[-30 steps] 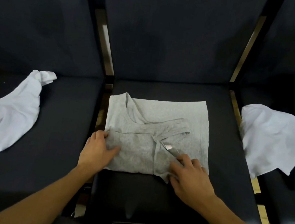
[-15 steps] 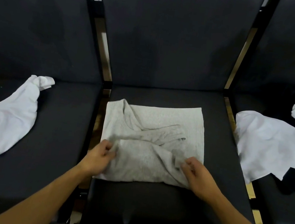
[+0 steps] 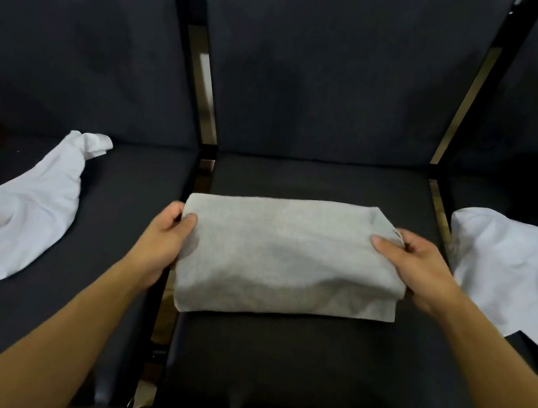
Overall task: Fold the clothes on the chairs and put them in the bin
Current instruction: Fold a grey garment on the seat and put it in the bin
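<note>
On the middle seat, both hands' fingers pinch the grey garment point(image 3: 287, 258) (long axis left-right).

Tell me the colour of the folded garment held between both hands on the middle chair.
Plain light heather grey folded garment, no pattern visible; the head view shows it.

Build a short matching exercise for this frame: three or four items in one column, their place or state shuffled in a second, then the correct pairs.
Column 1
1. grey garment
2. crumpled white garment
3. flat white garment
4. left hand

Column 2
A. lies on the right chair seat
B. grips the folded cloth's left edge
C. folded on the middle chair seat, held at both ends
D. bunched up on the left chair seat

Pairs: 1-C, 2-D, 3-A, 4-B
</note>
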A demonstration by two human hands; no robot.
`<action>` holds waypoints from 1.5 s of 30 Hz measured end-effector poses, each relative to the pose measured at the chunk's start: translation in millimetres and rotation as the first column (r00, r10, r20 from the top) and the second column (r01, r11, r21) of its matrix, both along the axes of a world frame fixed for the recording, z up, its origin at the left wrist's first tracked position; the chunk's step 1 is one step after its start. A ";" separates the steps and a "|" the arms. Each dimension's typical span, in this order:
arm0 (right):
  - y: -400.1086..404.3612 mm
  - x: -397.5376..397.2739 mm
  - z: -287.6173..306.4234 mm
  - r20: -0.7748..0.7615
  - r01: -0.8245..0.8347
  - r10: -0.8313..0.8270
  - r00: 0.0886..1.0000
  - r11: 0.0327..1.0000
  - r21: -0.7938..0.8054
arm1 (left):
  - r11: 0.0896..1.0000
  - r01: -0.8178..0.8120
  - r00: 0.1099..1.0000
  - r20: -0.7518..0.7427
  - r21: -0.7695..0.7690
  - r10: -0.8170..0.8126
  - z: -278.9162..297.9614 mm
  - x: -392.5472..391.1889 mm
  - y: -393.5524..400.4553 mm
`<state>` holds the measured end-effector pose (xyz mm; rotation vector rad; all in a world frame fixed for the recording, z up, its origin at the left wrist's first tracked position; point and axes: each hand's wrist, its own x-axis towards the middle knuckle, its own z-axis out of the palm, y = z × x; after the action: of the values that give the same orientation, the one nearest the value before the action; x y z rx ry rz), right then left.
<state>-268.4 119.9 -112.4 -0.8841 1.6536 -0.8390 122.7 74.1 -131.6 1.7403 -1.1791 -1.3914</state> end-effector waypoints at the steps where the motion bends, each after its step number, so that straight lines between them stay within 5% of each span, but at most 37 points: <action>1: -8.7 -0.8 -10.1 -0.089 0.009 -0.007 0.996 1.000 0.023 | 0.999 0.038 0.987 0.155 -0.021 -0.035 -7.5 -3.2 -5.6; 4: -22.4 -5.6 -47.5 -0.346 -0.006 0.051 0.937 0.991 0.130 | 0.992 0.123 0.883 0.455 0.010 -0.114 -29.9 -12.4 -15.7; 8: -33.2 -5.1 -64.6 -0.541 0.033 0.040 0.840 0.992 0.125 | 0.984 0.171 0.857 0.500 -0.041 -0.128 -33.2 -19.7 -24.3; 14: -39.4 -9.3 -51.6 -0.545 0.126 -0.120 0.830 0.992 -0.025 | 0.979 0.177 0.873 0.475 -0.101 -0.109 -20.9 -22.3 -28.3; 16: -30.0 -7.6 -48.9 -0.659 0.058 -0.048 0.751 0.998 -0.006 | 0.964 0.262 0.740 0.651 -0.043 -0.172 -21.0 -27.3 -25.4; 19: -8.5 11.8 -53.1 -0.852 -0.255 -0.021 0.522 0.950 -0.180 | 0.843 0.503 0.450 0.891 -0.189 -0.068 -27.4 -54.2 -3.5; 22: 9.9 40.2 -69.3 -0.902 -0.558 0.183 0.392 0.827 -0.075 | 0.725 0.682 0.368 0.903 -0.101 -0.221 -41.0 -91.0 23.9; 27: 16.5 20.4 -98.9 -0.897 -0.558 0.380 0.228 0.806 0.200 | 0.635 0.762 0.164 0.912 0.124 -0.376 -68.4 -93.5 40.0; 34: 20.4 12.7 -89.3 -0.873 -0.454 0.376 0.311 0.866 0.211 | 0.627 0.759 0.120 0.910 0.173 -0.397 -66.6 -92.8 37.3; 40: 30.0 29.3 -60.6 -0.810 -0.065 0.190 0.555 0.980 0.185 | 0.633 0.769 0.173 0.926 0.087 -0.337 -53.9 -103.2 64.9; 45: 24.1 34.9 -46.7 -0.613 -0.035 0.187 0.767 0.967 0.251 | 0.626 0.773 0.213 0.890 0.100 -0.404 -64.0 -101.8 86.8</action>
<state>-233.6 144.0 -159.0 -1.1691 2.1996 -0.2477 20.9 160.9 -195.6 1.7254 -2.7675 -0.3595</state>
